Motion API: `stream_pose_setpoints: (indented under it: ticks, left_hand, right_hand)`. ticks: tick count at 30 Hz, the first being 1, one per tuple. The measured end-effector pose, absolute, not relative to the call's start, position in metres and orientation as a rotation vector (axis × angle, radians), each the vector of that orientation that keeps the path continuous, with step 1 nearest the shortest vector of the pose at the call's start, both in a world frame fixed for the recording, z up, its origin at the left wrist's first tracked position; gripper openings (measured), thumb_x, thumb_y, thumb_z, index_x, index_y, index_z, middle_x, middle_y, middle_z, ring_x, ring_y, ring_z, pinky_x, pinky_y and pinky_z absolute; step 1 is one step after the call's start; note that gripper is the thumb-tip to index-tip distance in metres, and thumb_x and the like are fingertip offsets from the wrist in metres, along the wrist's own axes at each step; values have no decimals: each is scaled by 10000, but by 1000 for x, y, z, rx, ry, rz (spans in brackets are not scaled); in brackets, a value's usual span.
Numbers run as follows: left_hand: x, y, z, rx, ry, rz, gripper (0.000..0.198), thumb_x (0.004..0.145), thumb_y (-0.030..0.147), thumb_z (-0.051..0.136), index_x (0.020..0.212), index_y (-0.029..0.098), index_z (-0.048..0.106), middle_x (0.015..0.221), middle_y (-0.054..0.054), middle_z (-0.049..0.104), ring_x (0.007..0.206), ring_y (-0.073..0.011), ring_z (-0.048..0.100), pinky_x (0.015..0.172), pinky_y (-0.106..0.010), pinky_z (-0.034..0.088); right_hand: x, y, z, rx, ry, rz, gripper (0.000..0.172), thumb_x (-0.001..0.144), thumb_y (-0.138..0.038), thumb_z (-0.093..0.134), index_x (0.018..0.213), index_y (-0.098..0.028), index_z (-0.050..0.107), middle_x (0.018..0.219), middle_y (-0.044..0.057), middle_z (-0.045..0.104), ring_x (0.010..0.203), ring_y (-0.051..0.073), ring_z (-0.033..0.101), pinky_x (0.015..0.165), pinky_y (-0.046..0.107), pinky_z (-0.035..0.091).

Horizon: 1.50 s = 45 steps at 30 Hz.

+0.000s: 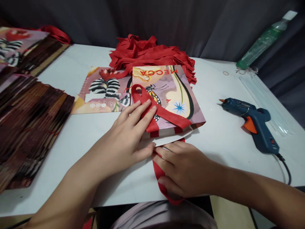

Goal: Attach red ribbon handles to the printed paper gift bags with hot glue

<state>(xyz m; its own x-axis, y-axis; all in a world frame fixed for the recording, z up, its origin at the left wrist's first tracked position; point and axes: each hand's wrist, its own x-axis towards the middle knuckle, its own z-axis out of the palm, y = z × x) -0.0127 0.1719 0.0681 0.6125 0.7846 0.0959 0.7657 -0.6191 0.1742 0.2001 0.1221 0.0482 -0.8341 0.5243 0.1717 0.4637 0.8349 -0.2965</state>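
A flat printed paper bag [177,95] with a butterfly picture lies on the white table [224,127] in front of me. A red ribbon handle [164,113] loops over its face. My left hand [130,133] lies flat on the bag's near edge, fingers spread over that handle. My right hand [182,168] presses a second red ribbon handle [159,173] at the bag's open edge; the ribbon hangs toward me over the table edge and my fingers hide most of it.
A blue glue gun [254,122] with a cord lies at the right, clear glue sticks [267,101] beyond it. A pile of red ribbons [150,52] sits behind the bag. Another flat bag [101,90] lies left of it. Stacked bags [26,121] fill the left side. A green bottle [264,39] leans at the back right.
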Motion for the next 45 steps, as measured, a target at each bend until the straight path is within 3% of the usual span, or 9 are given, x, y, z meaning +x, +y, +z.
stream_pose_setpoints:
  ticks: [7,21,24,27,29,38,45]
  left_hand:
    - [-12,172,69,2722,1291,270,784,857,388,498,1536,224,141,1598,-80,180,1432,-391,177,1127,-579,283]
    - [-12,172,68,2717,1307,271,772,855,395,493,1530,216,163,1589,-92,197,1441,-382,164,1135,-574,266]
    - [-12,173,67,2733,1300,281,762,863,403,487,1528,206,172,1586,-100,205,1441,-377,168,1137,-567,266]
    - [-12,173,66,2737,1297,279,770,860,411,487,1530,209,166,1586,-97,204,1444,-372,163,1139,-566,260]
    - [-12,173,66,2721,1304,261,779,854,412,491,1531,216,160,1589,-91,200,1444,-381,160,1134,-580,257]
    - [-12,174,65,2737,1286,300,765,871,439,474,1530,210,161,1581,-97,222,1430,-389,191,1135,-577,254]
    - [-12,174,65,2761,1271,322,770,870,415,495,1529,191,166,1572,-126,236,1427,-391,201,1126,-575,274]
  right_hand:
    - [201,123,48,-815,-2799,365,432,965,-318,365,1183,-49,623,1129,189,663,938,289,613,799,436,496]
    - [201,125,47,-793,-2794,310,389,962,-284,381,1144,-49,632,1083,180,677,934,258,623,817,395,505]
    - [207,122,55,-692,-2739,249,371,960,-267,371,1024,-72,680,1040,166,696,967,250,626,831,380,520]
    - [221,118,63,-725,-2683,181,353,927,-221,381,804,-140,702,845,124,715,786,226,651,677,360,543]
    - [231,116,65,-833,-2670,132,328,899,-193,405,763,-144,699,802,122,713,730,228,655,631,366,546]
    - [243,119,51,-948,-2652,96,298,885,-187,438,1009,-52,672,934,157,711,905,271,670,732,382,535]
    - [241,122,48,-1143,-2650,109,319,910,-220,417,1037,-83,676,967,110,726,844,261,663,729,396,507]
